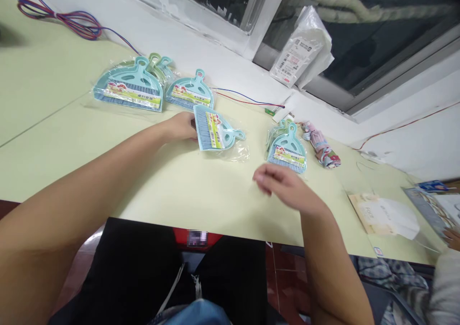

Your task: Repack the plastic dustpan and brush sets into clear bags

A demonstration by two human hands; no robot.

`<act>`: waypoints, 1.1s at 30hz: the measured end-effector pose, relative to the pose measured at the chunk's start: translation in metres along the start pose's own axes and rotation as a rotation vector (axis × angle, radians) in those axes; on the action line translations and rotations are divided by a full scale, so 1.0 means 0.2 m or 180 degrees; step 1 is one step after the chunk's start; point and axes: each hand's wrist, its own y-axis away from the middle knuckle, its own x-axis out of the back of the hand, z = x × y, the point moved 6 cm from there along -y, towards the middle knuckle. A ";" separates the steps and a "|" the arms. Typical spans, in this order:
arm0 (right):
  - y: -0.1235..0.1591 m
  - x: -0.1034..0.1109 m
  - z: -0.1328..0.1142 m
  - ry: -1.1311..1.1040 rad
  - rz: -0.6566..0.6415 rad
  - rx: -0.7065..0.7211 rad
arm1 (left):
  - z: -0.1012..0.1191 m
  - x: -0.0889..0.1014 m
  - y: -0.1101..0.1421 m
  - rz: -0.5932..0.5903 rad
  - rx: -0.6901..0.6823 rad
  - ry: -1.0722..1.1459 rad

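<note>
Dustpan-and-brush set of light-blue plastic in clear film (pixel 215 131): left hand (pixel 182 125) grasping its bristled edge. Right hand (pixel 282 185): loosely curled, unladen, near similar light-blue wrapped set (pixel 288 153).

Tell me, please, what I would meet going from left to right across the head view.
Coiled red-and-blue cable, leftmost blue dustpan set, left hand, held dustpan set, rightmost blue dustpan set, patterned bundle, beige-and-white packet.
</note>
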 end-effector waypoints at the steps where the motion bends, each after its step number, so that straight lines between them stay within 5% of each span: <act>1: -0.09 0.09 0.04 0.0061 0.0430 -0.0082 | 0.00 0.01 0.00 0.0017 0.0020 0.0010; 4: -0.33 0.26 0.19 0.0289 0.1473 -0.0254 | -0.01 0.03 0.00 0.0079 0.0086 -0.0135; 7: -0.49 0.28 0.34 0.0585 0.2100 -0.0377 | -0.01 0.04 0.01 0.0064 0.0181 -0.0313; 12: -0.57 0.17 0.46 0.0721 0.1882 -0.0156 | -0.02 0.04 0.00 -0.0014 0.0112 -0.0217; 21: -0.65 0.16 0.56 -0.0410 0.1754 -0.0265 | -0.02 0.03 -0.01 -0.0202 -0.0097 -0.0370; 33: -0.70 0.19 0.53 0.0001 0.1783 0.0005 | -0.03 0.03 -0.01 -0.0217 0.0047 -0.0434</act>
